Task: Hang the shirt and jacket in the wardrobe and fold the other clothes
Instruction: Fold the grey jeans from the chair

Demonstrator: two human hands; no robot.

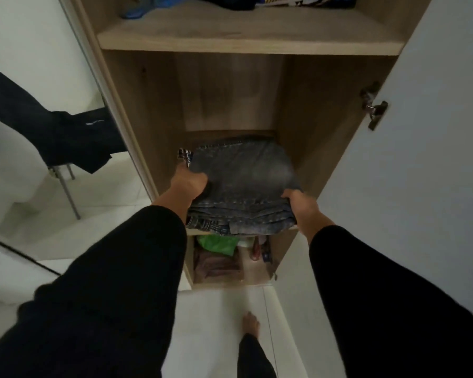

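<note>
step in hand: stowing folded jeans [243, 184] on the middle wardrobe shelf [294, 228]. your left hand [187, 184] and right hand [302, 207] each grip a side of the stack. next move, likely: push it fully in, then let go.

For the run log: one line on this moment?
step: shelving | item: folded jeans | left hand: gripping | right hand: gripping | place: middle shelf

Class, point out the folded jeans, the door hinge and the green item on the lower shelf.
folded jeans [243, 175]: head view, top face.
door hinge [373, 107]: head view, metal arm.
green item [216, 244]: head view, its middle.
</note>
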